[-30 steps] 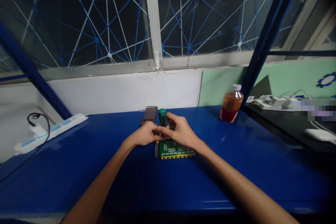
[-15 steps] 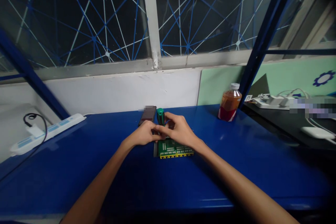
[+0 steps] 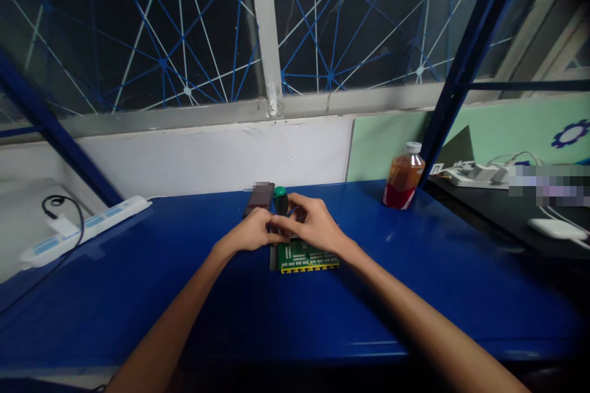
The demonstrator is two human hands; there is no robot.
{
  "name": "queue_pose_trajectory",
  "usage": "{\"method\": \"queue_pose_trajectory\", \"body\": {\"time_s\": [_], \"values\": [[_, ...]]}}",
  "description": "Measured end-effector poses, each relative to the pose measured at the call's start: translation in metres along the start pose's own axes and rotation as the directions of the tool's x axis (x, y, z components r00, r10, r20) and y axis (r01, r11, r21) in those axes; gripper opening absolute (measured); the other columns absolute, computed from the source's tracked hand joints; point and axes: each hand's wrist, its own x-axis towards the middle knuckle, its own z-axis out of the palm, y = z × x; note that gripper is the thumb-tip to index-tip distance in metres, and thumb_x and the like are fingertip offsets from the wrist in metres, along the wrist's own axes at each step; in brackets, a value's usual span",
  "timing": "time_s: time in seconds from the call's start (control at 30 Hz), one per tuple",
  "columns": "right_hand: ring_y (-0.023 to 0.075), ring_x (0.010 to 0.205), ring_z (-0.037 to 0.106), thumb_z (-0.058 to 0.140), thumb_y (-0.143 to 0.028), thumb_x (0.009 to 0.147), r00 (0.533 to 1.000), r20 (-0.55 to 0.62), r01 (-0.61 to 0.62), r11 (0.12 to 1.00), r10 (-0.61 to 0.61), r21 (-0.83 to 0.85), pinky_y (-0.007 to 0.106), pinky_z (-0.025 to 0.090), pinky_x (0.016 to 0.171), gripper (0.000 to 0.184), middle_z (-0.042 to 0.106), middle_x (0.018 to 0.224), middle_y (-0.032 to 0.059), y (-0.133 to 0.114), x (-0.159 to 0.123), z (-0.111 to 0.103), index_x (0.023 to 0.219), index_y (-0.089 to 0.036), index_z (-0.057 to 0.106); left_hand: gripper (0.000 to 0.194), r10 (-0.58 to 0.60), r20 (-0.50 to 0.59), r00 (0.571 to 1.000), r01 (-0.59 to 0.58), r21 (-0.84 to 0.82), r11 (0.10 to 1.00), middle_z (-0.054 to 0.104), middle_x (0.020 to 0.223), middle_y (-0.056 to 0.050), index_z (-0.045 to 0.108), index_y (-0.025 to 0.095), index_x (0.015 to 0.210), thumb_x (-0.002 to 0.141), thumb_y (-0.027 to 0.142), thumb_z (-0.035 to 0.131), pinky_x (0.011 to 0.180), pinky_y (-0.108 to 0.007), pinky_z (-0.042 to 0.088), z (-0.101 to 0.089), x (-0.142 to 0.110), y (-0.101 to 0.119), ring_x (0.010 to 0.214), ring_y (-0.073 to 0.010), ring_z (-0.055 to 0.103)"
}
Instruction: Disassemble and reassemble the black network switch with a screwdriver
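A screwdriver (image 3: 281, 201) with a green and black handle stands nearly upright at the far side of a green circuit board (image 3: 304, 253), its shaft and tip hidden by fingers. My right hand (image 3: 318, 226) is closed around the lower handle, the thumb crossing in front. Close against it, my left hand (image 3: 251, 232) is closed with its fingertips pinched below the handle; what they hold there is hidden. The board lies flat on the table, a row of yellow connectors along its near edge, its far part covered by my hands.
A dark phone (image 3: 260, 198) lies behind my left hand on the blue table (image 3: 207, 313). At the back right stands a bottle of amber drink (image 3: 404, 177). A white power strip (image 3: 87, 230) with a black cable is at the left; chargers and cables sit on a black surface (image 3: 502, 215) at the right.
The screwdriver handle has tipped slightly to the left. Both hands keep nearly the same place and grip, and the board stays put.
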Motion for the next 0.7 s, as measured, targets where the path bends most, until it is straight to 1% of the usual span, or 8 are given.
{"method": "queue_pose_trajectory", "body": {"time_s": [0.07, 0.13, 0.27, 0.33, 0.43, 0.57, 0.7], "values": [[0.0116, 0.055, 0.054, 0.063, -0.044, 0.079, 1.000, -0.005, 0.000, 1.000, 0.000, -0.026, 0.024, 0.036, 0.051, 0.026, 0.060, 0.065, -0.0022, 0.0015, -0.0001, 0.0007, 0.078, -0.019, 0.055, 0.016, 0.020, -0.017, 1.000, -0.020, -0.013, 1.000, 0.065, 0.070, -0.002, 0.069, 0.010, 0.077, 0.071, 0.026, 0.070, 0.058, -0.023, 0.041, 0.0007, 0.0003, 0.0000, 0.062, -0.0120, 0.054], [0.0113, 0.056, 0.054, 0.063, -0.043, 0.080, 1.000, -0.008, 0.008, 1.000, -0.008, -0.027, 0.024, 0.036, 0.051, 0.026, 0.059, 0.064, -0.0023, 0.0024, -0.0001, 0.0010, 0.076, -0.019, 0.053, 0.018, 0.028, -0.020, 0.999, -0.028, -0.019, 0.999, 0.066, 0.072, -0.003, 0.069, 0.011, 0.077, 0.071, 0.027, 0.072, 0.059, -0.023, 0.041, 0.0006, 0.0001, 0.0009, 0.063, -0.0124, 0.054], [0.0111, 0.059, 0.056, 0.059, -0.036, 0.083, 1.000, 0.006, 0.024, 1.000, -0.024, 0.001, 0.024, 0.037, 0.053, 0.019, 0.061, 0.067, -0.0017, 0.0027, 0.0001, 0.0005, 0.076, -0.019, 0.054, 0.020, -0.005, 0.043, 0.999, 0.005, 0.009, 1.000, 0.064, 0.067, -0.002, 0.069, 0.010, 0.081, 0.074, 0.029, 0.069, 0.052, -0.021, 0.037, -0.0012, -0.0018, 0.0037, 0.056, -0.0102, 0.050], [0.0117, 0.059, 0.056, 0.059, -0.036, 0.084, 1.000, 0.011, 0.015, 1.000, -0.015, -0.008, 0.024, 0.037, 0.053, 0.019, 0.061, 0.067, -0.0013, 0.0025, 0.0001, -0.0001, 0.077, -0.019, 0.055, 0.018, -0.015, 0.064, 0.998, 0.015, -0.001, 1.000, 0.063, 0.064, -0.001, 0.068, 0.010, 0.079, 0.077, 0.027, 0.066, 0.051, -0.021, 0.036, -0.0016, -0.0024, 0.0044, 0.053, -0.0092, 0.048], [0.0116, 0.056, 0.054, 0.060, -0.042, 0.082, 1.000, 0.004, -0.006, 0.999, 0.006, -0.037, 0.025, 0.034, 0.051, 0.026, 0.059, 0.063, -0.0017, 0.0016, 0.0000, -0.0010, 0.074, -0.019, 0.053, 0.017, -0.016, 0.034, 0.999, 0.017, -0.026, 1.000, 0.064, 0.062, -0.002, 0.067, 0.010, 0.072, 0.076, 0.026, 0.066, 0.052, -0.021, 0.038, -0.0007, -0.0016, 0.0025, 0.055, -0.0101, 0.051], [0.0107, 0.051, 0.050, 0.061, -0.049, 0.080, 1.000, 0.014, -0.024, 0.998, 0.025, -0.053, 0.025, 0.031, 0.047, 0.032, 0.056, 0.058, -0.0025, 0.0004, 0.0000, -0.0017, 0.072, -0.019, 0.052, 0.016, 0.021, -0.006, 1.000, -0.021, -0.048, 0.999, 0.065, 0.066, -0.002, 0.069, 0.011, 0.075, 0.071, 0.026, 0.072, 0.055, -0.022, 0.040, 0.0009, 0.0002, -0.0015, 0.060, -0.0114, 0.054], [0.0111, 0.055, 0.055, 0.062, -0.046, 0.081, 1.000, 0.014, -0.013, 1.000, 0.013, -0.019, 0.024, 0.034, 0.050, 0.030, 0.060, 0.062, -0.0016, 0.0010, 0.0001, -0.0019, 0.073, -0.019, 0.053, 0.018, 0.016, 0.025, 1.000, -0.014, -0.063, 0.998, 0.066, 0.069, -0.003, 0.070, 0.011, 0.080, 0.074, 0.028, 0.070, 0.057, -0.022, 0.042, -0.0003, -0.0009, 0.0004, 0.061, -0.0116, 0.055]]}}
